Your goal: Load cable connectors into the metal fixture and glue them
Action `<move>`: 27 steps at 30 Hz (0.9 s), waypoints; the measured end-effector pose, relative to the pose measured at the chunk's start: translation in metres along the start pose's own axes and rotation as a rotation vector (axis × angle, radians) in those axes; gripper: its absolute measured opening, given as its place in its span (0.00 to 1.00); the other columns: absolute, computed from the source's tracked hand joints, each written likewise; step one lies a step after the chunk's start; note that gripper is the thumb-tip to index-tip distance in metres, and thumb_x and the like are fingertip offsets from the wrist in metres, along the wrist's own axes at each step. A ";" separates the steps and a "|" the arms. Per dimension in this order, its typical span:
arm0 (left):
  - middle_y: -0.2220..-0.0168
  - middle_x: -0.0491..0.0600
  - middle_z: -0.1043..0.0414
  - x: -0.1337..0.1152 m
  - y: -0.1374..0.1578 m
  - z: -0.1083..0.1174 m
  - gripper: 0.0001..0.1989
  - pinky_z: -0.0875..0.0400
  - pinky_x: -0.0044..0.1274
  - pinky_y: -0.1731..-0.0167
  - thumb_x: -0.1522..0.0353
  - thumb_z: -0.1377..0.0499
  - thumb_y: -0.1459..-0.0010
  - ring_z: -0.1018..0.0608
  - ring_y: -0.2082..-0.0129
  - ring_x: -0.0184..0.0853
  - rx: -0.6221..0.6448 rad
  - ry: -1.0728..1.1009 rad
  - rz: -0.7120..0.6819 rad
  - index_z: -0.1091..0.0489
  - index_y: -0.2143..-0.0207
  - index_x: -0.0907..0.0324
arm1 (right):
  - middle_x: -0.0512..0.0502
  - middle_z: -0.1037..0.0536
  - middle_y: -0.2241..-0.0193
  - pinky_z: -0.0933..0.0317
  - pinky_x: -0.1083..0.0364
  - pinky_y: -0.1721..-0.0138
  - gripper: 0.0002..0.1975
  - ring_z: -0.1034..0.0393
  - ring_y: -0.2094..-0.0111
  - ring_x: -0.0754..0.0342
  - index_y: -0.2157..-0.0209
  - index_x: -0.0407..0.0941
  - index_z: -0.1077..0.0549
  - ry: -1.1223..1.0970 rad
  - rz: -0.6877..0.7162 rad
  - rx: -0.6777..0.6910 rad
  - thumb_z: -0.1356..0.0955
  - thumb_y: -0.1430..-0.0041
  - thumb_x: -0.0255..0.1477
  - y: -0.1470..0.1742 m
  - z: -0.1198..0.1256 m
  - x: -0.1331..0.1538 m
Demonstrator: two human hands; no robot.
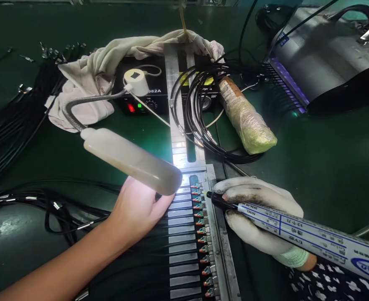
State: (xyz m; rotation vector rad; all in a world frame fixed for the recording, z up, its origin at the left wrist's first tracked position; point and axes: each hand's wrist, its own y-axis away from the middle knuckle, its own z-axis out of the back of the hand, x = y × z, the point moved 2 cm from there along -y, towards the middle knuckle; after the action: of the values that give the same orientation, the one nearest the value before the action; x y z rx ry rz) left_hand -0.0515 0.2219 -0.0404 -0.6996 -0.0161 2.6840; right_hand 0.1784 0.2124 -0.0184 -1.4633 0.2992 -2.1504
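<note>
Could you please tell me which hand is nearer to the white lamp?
The left: the left hand is at the white lamp, partly hidden behind its head. The right hand, gloved and holding the labelled tube, is farther away, right of the metal rack.

Left hand (137, 207) extends; gloved right hand (264, 194) curls.

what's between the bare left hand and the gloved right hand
In the head view, the metal fixture with its row of cable connectors, and the black tip of the labelled tube.
</note>
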 end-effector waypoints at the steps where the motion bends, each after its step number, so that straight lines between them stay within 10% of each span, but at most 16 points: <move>1: 0.69 0.48 0.34 0.000 0.000 0.000 0.12 0.34 0.25 0.70 0.67 0.47 0.37 0.30 0.66 0.36 0.002 0.001 0.002 0.34 0.52 0.62 | 0.44 0.19 0.63 0.25 0.52 0.60 0.12 0.22 0.62 0.49 0.63 0.43 0.24 -0.002 0.001 0.000 0.27 0.51 0.19 0.000 0.000 0.000; 27: 0.66 0.49 0.32 -0.001 -0.001 0.000 0.12 0.34 0.26 0.70 0.67 0.47 0.37 0.30 0.66 0.37 0.025 -0.016 0.038 0.33 0.52 0.61 | 0.42 0.19 0.66 0.25 0.54 0.63 0.11 0.22 0.65 0.50 0.65 0.41 0.23 0.000 0.034 -0.003 0.29 0.53 0.18 -0.002 0.002 0.005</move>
State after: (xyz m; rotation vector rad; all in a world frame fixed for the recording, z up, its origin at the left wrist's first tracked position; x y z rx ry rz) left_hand -0.0506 0.2225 -0.0396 -0.6771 0.0263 2.7212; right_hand 0.1780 0.2121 -0.0131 -1.4498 0.3250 -2.1240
